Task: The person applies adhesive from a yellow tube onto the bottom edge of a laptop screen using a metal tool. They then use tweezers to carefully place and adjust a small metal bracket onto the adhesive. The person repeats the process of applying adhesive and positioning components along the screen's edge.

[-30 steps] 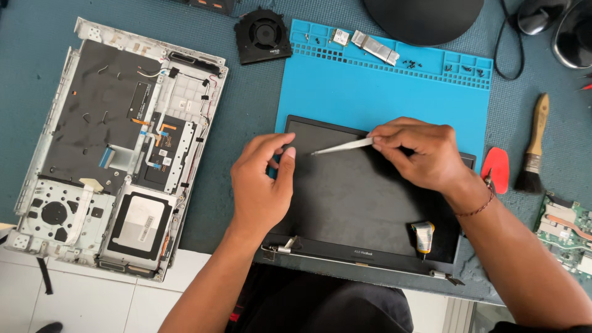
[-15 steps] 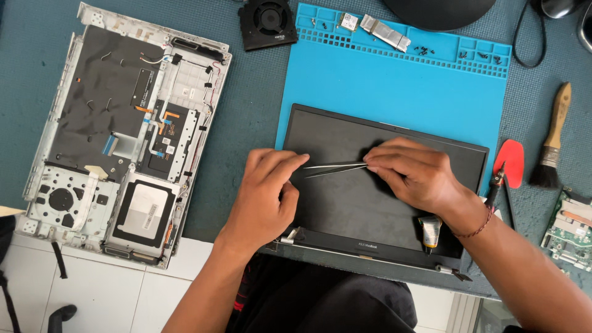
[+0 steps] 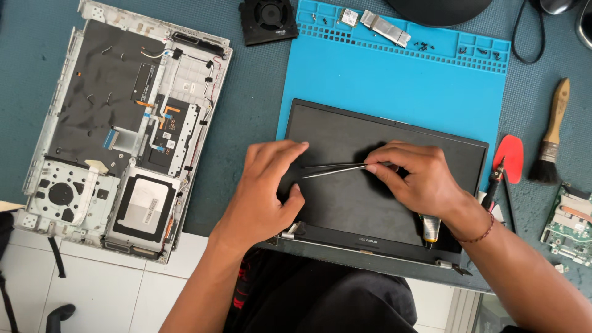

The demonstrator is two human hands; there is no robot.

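Both hands working over the laptop screen panel [image 3: 345, 203], lying face up at centre frame, half on the blue repair mat [image 3: 401, 74]. Right hand [image 3: 419, 179] is pinching metal tweezers [image 3: 336, 169], tips pointing left. Left hand [image 3: 268, 185] is resting on the panel, fingers loose, grasping nothing, fingertips just beside the tweezer tips. Step in hand looks like fine picking at something small on the panel surface; too small to make out. Next move probably calls for a steady, shallow tweezer angle. Opened laptop base [image 3: 123, 123] is sitting at upper left, a brush [image 3: 552, 135] at far right.
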